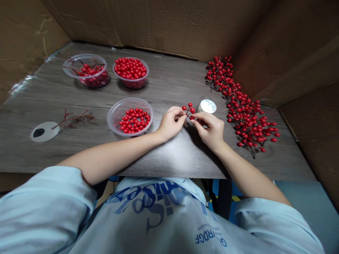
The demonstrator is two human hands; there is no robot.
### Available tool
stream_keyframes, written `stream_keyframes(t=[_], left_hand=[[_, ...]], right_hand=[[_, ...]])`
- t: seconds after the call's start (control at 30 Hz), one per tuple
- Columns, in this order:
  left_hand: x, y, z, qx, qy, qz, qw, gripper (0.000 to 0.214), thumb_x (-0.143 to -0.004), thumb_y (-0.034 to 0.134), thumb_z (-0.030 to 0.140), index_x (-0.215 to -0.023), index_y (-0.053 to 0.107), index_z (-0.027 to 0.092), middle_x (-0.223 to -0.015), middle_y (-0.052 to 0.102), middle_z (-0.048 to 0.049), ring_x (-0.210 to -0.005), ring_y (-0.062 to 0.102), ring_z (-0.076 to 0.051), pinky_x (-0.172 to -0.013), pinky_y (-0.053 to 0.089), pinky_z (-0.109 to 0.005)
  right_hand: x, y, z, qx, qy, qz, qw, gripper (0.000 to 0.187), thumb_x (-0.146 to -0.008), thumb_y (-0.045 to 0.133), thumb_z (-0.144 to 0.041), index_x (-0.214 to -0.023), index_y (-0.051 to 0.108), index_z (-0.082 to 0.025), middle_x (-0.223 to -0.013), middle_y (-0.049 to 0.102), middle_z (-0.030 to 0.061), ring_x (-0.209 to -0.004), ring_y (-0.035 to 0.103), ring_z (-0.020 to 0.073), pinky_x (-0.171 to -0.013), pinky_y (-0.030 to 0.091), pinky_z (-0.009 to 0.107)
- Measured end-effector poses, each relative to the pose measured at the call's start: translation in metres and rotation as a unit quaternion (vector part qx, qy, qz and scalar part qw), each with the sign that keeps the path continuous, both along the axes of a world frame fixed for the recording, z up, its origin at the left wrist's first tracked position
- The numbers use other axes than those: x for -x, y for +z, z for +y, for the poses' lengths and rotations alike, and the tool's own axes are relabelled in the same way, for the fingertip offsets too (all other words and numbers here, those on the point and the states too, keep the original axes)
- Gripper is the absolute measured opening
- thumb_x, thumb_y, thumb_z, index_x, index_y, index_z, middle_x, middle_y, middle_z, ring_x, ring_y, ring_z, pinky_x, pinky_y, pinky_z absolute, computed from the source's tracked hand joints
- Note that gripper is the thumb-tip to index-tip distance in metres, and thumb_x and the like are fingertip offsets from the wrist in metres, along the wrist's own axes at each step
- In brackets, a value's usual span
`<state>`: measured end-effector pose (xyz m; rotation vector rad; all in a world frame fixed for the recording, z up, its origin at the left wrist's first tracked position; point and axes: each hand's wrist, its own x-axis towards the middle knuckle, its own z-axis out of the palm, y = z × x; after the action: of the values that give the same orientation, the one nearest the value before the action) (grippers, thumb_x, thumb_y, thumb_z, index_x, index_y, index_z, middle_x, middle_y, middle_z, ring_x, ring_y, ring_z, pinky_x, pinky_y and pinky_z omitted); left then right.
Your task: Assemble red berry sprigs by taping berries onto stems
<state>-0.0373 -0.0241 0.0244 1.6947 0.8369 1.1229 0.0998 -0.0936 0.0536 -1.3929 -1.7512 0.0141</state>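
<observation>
- Holding up a red-berry sprig (191, 110) between both hands, right of centre in the frame, over the tabletop (169, 84).
- Axis: sprig's long axis runs roughly top to bottom of frame, upper end leaning slightly right. Berry heads point toward the frame's top; stem runs down between the hands.
- Left hand (171, 121): grip pinched on the stem, thumb against fingertips. Berries sit above and just right of this grip.
- Right hand (212, 128): grip closed at the sprig's lower berry, which peeks out left of the fingertips. Exact contact mostly hidden.
- Sprig parts: glossy round berries, thin reddish-brown forked stems. Lower stem end partly hidden by fingers.
- Silver-topped round container (208, 106): squat, shiny, just above the right hand.
- Near bowl (114, 116): clear plastic, round, loose berries inside, left of the left hand.
- Upper-centre-left bowl (147, 70): same plastic, heaped with berries.
- Upper-left bowl (68, 73): berries plus dark twigs poking over the rim.
- Bare twig (72, 118): left of frame, brown, branching, long axis roughly sideways; left end meets a flat translucent disc (53, 131) with a black spot.
- Berry branches (243, 106): long pile, slanting from upper right toward lower right.
- Surfaces: grey wood-grain tabletop, creased brown cardboard walls (159, 28).
</observation>
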Motion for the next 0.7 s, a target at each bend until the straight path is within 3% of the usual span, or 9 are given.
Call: stream_keyframes(t=[0.7], left_hand=[[0.0006, 0.0004, -0.0004, 0.001, -0.024, 0.001, 1.0, 0.006, -0.074, 0.054, 0.012, -0.069, 0.057, 0.012, -0.082, 0.057, -0.005, -0.077, 0.055, -0.012, -0.072, 0.046, -0.024]], right_hand=[[0.0, -0.0039, 0.0025, -0.026, 0.018, 0.016, 0.999, 0.007, -0.078, 0.063, -0.021, -0.082, 0.069, -0.02, -0.08, 0.069, 0.0053, -0.068, 0.063, 0.0146, -0.061, 0.052, 0.027]])
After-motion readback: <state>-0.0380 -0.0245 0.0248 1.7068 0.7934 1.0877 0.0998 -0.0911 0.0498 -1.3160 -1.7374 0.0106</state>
